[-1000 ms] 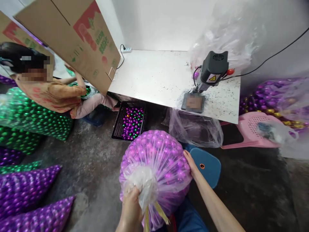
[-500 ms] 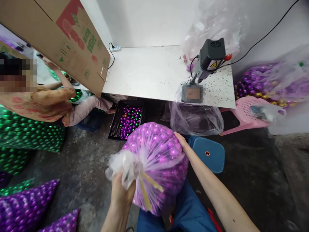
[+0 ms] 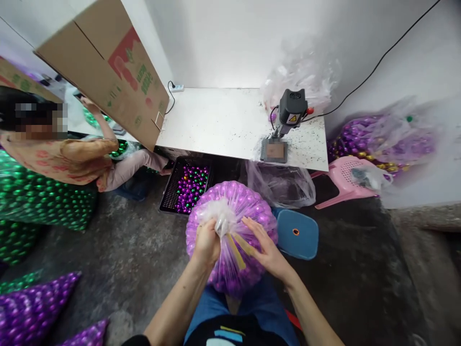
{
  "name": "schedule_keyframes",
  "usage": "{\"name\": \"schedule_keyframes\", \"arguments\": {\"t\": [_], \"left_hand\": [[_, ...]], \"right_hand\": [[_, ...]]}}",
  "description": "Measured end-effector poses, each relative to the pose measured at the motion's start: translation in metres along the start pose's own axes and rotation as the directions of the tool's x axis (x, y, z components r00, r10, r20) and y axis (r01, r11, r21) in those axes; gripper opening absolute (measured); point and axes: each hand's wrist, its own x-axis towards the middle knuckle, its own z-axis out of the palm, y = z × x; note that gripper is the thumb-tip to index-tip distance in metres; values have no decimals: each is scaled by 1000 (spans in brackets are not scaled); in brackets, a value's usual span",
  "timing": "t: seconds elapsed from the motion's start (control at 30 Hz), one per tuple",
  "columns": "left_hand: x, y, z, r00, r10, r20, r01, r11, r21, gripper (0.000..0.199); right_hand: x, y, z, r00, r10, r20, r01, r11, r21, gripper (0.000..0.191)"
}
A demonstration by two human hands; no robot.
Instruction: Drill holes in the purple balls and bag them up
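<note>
A large clear plastic bag (image 3: 234, 197) full of shiny purple balls stands in front of my legs, its neck gathered at the top. My left hand (image 3: 208, 240) is closed around that bunched neck, and whitish plastic sticks out above the fist. A strip of yellow tape (image 3: 238, 250) hangs from the neck in two tails. On the bag's right upper side rests my right hand (image 3: 264, 247), fingers stretched out and close to the tape. Whether its fingertips touch the tape I cannot tell.
Ahead is a white table (image 3: 216, 120) with a press-like machine (image 3: 290, 113). A black crate (image 3: 169, 192) of purple and green balls, a blue stool (image 3: 298, 233) and a pink chair (image 3: 351, 175) surround me. Left, a person (image 3: 82, 158) sits by green-filled bags (image 3: 46, 199).
My right hand has moved from the bag's far right side to its top near the neck. The bag has turned more upright, and my left hand has shifted right and up with the neck.
</note>
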Motion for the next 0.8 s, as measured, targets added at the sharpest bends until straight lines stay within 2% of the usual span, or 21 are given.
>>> {"name": "schedule_keyframes", "arguments": {"t": [0.1, 0.17, 0.27, 0.37, 0.43, 0.57, 0.63, 0.73, 0.8], "left_hand": [[17, 19, 3, 999, -13, 48, 14, 1000, -7, 7], [38, 29, 2, 987, -54, 149, 54, 999, 7, 8], [78, 36, 1, 943, -158, 292, 160, 987, 16, 8], [115, 36, -2, 908, -235, 348, 242, 970, 25, 8], [134, 36, -5, 865, -300, 402, 304, 951, 55, 15], [153, 39, -11, 736, -403, 544, 374, 912, 170, 25], [155, 43, -10, 691, -405, 599, 313, 914, 257, 28], [154, 53, -9, 633, -373, 679, 138, 917, 375, 37], [152, 62, -14, 584, -353, 731, -47, 884, 465, 45]], "right_hand": [[19, 4, 21, 993, -78, -83, 79, 997, 5, 64], [35, 7, 35, 974, -101, -202, 104, 995, 2, 59], [62, 14, 50, 910, -85, -406, 100, 995, 15, 41], [93, 20, 60, 817, -26, -576, 80, 994, 69, 37], [114, 23, 64, 755, 23, -655, 75, 990, 120, 40], [144, 22, 72, 642, 132, -756, 101, 962, 253, 40], [147, 17, 75, 578, 191, -793, 122, 941, 316, 37], [141, 12, 76, 494, 274, -825, 154, 906, 393, 32], [134, 10, 75, 462, 323, -826, 176, 879, 443, 30]]}}
